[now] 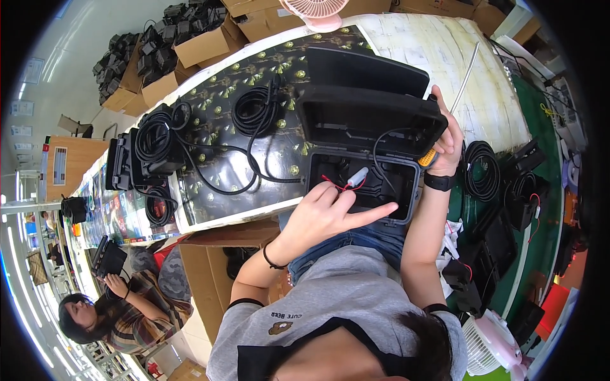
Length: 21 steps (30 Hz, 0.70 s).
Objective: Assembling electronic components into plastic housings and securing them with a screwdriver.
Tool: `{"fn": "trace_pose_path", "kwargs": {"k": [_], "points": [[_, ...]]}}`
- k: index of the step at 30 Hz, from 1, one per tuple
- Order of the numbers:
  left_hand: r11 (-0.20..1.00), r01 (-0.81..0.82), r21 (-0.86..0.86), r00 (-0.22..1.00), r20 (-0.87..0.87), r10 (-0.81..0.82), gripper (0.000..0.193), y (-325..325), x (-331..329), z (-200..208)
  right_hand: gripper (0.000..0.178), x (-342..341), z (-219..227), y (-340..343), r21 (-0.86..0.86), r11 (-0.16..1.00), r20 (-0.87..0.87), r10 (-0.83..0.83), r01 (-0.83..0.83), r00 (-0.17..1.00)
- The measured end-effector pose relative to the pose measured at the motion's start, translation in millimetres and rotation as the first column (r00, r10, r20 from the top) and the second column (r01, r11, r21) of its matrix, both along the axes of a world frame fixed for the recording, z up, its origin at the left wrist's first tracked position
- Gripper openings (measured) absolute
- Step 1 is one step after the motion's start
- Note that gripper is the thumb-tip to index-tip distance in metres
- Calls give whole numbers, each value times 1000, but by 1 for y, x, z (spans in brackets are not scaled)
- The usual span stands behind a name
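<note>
In front of me an open black plastic case has its hinged lid raised away from me. Inside lie a thin black cable and a pale connector with red wires. My left hand is over the case's near left side, one finger stretched across the interior and the others curled beside the red wires. Whether those fingers touch the wires is hidden. At the right side of the case, my right hand is closed around a yellow-and-black handheld device, partly hidden by the lid. A thin metal rod rises beyond that hand.
Coiled black cables and another black case are left on the dark mat. More cable coils and cases lie right. Pink fans stand far and near right. Another person handles a black case at lower left.
</note>
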<state>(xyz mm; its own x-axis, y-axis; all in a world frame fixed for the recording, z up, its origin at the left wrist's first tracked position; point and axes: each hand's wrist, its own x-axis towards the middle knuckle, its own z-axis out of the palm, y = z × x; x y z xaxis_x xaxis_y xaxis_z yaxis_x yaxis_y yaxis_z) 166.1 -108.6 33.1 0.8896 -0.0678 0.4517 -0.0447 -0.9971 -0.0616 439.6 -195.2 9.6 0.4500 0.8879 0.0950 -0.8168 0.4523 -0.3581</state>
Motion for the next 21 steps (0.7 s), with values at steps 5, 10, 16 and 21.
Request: {"fn": "trace_pose_path", "kwargs": {"k": [5, 10, 16, 21], "points": [[996, -68, -57, 992, -106, 62, 49, -4, 0, 0, 49, 6, -4, 8, 91, 991, 209, 78, -99, 975], [978, -143, -151, 972, -210, 109, 10, 9, -9, 21, 39, 3, 22, 24, 27, 975, 614, 157, -220, 773], [913, -329, -242, 943, -131, 305, 47, 30, -1, 22, 28, -13, 54, 36, -276, 960, 808, 207, 44, 552], [935, -269, -233, 963, -100, 252, 97, 30, 4, 13, 28, -17, 45, 41, -397, 887, 757, 172, 234, 630]]}}
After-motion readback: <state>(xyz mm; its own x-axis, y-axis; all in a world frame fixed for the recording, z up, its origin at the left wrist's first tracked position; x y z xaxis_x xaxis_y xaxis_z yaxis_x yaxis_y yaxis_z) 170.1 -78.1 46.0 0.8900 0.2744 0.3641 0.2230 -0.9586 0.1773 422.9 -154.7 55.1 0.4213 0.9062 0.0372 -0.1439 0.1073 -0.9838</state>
